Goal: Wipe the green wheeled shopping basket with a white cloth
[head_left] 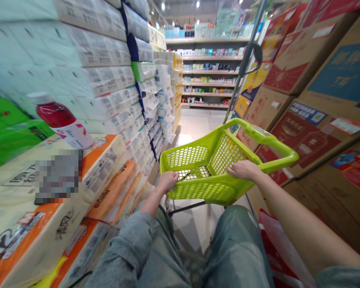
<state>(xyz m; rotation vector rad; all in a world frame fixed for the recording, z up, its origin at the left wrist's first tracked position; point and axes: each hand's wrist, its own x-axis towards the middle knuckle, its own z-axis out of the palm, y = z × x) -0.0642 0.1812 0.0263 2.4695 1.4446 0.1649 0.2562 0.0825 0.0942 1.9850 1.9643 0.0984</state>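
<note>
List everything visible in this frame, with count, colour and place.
basket: one, lime green, centre, tilted
bottle: one, red drink with white label, tilted on the packs at left
tissue packs: many, white, orange and green, stacked at left
cardboard boxes: many, brown with red and blue print, stacked at right
shelves: several, stocked, far end of aisle
red bag: one, red, lower right
left hand: one, bare, closed on basket's near rim
right hand: one, bare, resting on basket's right rim

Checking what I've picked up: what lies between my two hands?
In the head view, only the green basket, its near rim and mesh floor, lies between the left hand and right hand; no goods show there.
</note>
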